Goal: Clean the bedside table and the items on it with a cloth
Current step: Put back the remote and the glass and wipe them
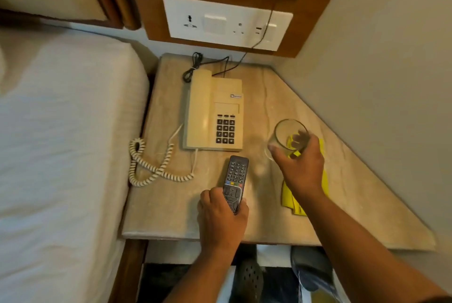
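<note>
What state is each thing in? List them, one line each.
Left hand: grips the remote control.
Remote control: held at its near end.
Right hand: holds the glass.
Glass: empty, tilted, held.
Yellow cloth: lying on the table, untouched.
Telephone: handset on its cradle.
Bedside table: marble top.

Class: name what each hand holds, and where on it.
Left hand holds the remote by its near end; right hand holds the glass round its side.

Phone (214,111) rear; tabletop (171,209) front-left free.
</note>
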Tool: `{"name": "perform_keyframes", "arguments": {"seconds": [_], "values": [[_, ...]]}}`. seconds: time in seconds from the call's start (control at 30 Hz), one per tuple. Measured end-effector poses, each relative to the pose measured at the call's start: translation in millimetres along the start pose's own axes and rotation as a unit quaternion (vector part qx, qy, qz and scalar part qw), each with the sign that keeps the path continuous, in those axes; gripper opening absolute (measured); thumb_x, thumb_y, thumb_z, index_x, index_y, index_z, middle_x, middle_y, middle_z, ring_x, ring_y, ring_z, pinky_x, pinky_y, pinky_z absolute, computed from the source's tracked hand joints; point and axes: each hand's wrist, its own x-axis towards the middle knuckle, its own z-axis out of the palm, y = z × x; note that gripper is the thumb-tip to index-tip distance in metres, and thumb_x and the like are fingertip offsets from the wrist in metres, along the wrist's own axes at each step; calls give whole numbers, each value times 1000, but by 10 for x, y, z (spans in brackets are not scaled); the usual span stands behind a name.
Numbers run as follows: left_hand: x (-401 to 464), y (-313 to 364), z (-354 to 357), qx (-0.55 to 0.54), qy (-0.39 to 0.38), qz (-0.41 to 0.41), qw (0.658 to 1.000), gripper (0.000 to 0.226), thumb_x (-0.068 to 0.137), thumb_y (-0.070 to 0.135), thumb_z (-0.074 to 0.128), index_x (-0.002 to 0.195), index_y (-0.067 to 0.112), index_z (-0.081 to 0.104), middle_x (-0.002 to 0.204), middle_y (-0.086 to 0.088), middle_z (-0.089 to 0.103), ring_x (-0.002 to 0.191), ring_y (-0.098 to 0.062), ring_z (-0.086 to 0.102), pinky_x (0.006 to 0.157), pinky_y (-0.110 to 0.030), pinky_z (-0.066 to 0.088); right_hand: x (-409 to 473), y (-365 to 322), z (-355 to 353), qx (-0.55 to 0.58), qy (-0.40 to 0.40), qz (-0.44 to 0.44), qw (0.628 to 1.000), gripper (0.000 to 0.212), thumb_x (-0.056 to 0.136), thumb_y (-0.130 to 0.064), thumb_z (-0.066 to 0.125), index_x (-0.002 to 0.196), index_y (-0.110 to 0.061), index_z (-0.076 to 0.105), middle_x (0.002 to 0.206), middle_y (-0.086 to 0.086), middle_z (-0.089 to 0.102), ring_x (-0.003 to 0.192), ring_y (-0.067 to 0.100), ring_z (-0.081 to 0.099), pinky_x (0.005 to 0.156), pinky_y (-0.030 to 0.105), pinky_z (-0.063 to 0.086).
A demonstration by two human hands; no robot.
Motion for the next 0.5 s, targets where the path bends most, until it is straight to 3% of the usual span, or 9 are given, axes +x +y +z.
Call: {"name": "perform_keyframes", "arguments": {"seconds": [0.33,0.5], "values": [[65,134,464,140,57,-4,988,52,70,50,74,97,10,54,97,-12,56,89,-34,56,70,-43,51,361,271,120,26,-49,9,998,82,64,-52,82,130,-19,46,124,-4,58,113,13,55,90,41,53],[119,160,425,133,38,-21,990,71,70,68,66,114,14,52,110,-9,56,100,-31,56,80,-44,52,287,286,39,17,-92,-1,996,94,64,-57,80,139,-18,38,135,1,50,125,16,47,104,35,44]]}}
